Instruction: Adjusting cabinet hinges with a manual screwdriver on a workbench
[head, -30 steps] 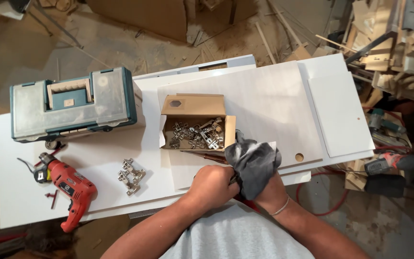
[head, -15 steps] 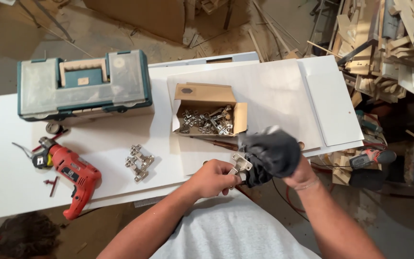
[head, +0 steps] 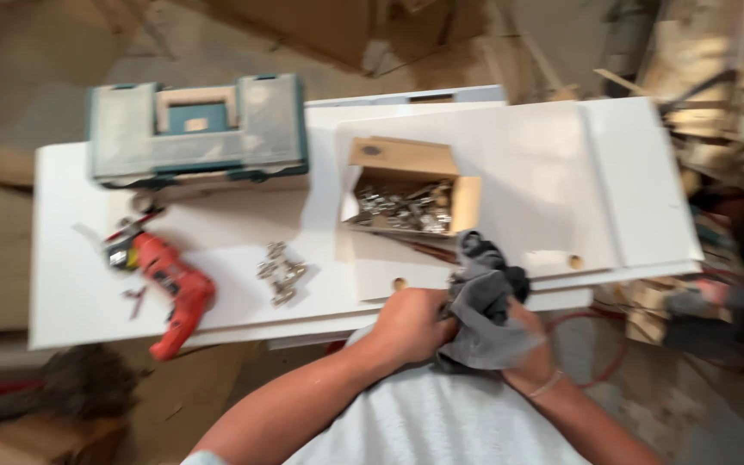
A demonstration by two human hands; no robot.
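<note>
Blurred frame, top-down. Upper left: teal toolbox point(head: 197, 129), lid closed, on the white board point(head: 71, 284). Below it, left of centre: red drill point(head: 165, 284), lying flat, pointing to the lower edge of the board. Just right of the drill: small pile of metal hinges point(head: 281, 272), loose on the board. Centre: open cardboard box point(head: 406, 185) full of metal hardware, flaps up, sitting on a second white panel point(head: 544, 164) that has round holes near its front edge. Lower centre: left hand point(head: 411, 323), fingers curled shut, pressed against a grey cloth point(head: 486, 310); what else it grips, cannot tell. Right hand point(head: 529, 349) sits under the cloth, closed around its lower part, mostly covered. Cloth is bunched, at the front edge of the board, just below the box. Far right: wood scraps point(head: 716, 103), cluttered, off the board.
</note>
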